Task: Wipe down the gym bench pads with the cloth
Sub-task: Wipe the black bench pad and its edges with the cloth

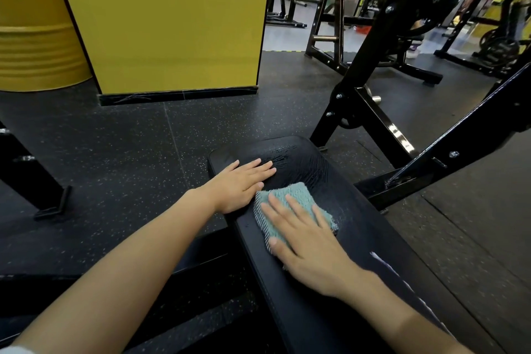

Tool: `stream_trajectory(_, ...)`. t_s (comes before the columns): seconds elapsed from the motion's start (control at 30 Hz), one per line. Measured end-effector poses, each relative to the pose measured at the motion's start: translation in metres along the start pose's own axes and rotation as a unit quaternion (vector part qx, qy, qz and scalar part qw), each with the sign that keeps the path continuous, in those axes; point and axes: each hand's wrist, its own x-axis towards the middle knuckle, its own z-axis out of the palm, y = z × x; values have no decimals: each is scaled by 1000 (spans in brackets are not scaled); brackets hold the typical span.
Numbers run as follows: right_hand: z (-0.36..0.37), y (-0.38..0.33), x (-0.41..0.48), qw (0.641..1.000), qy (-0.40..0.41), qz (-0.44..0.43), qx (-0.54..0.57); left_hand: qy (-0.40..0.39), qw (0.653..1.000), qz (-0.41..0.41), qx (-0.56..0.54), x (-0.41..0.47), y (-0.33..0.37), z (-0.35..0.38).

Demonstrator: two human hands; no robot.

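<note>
A black gym bench pad [353, 218] runs from the lower middle up to a rounded far end, its surface streaked with moisture. A folded teal cloth [296, 198] lies on the pad. My right hand [304, 247] presses flat on the cloth with straight fingers, covering its near part. My left hand [241, 184] rests flat on the pad's left edge, just left of the cloth, fingers straight and pointing right.
A black steel frame [382, 123] with bolts rises right of the pad. A yellow pillar [172, 23] and a yellow drum [34, 37] stand at the back left. Speckled black rubber floor [129, 158] surrounds the bench. More gym machines [431, 23] fill the far right.
</note>
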Motion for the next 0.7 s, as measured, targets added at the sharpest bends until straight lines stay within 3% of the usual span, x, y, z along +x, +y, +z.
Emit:
stream_trajectory(0.23,1,-5,-10,1000,-1,-30,9,1,1000,8,-3,-1,-1,0)
stream_trajectory(0.53,-18,38,2,994,23,102,-11,2,1000,6,-1,0,-2,1)
stream_trajectory(0.7,-13,26,6,993,24,115,-2,-1,1000,0,-27,3,-2,0)
